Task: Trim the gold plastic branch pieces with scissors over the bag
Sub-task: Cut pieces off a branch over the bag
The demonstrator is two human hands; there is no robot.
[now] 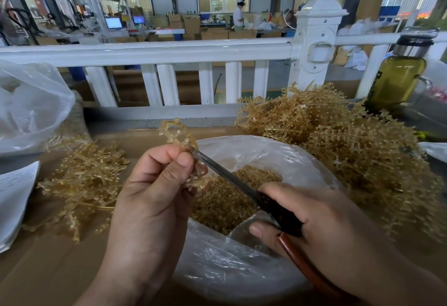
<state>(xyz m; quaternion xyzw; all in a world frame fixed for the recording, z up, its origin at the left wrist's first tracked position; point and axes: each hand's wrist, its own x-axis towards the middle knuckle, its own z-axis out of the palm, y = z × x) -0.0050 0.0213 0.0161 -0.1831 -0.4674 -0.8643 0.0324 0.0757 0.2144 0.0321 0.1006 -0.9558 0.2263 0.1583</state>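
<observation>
Cardboard-topped desk (60,269): left hand (154,196) pinches a gold branch (176,134) above the bag (242,269); right hand (326,221) grips scissors (229,177), tips at the branch. Lettering on bottle (396,78) and paper (14,196) too blurred to read.

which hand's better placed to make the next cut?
Right hand, likely: it grips the scissors, blade tips at the branch piece that the left hand pinches above the bag.
</observation>
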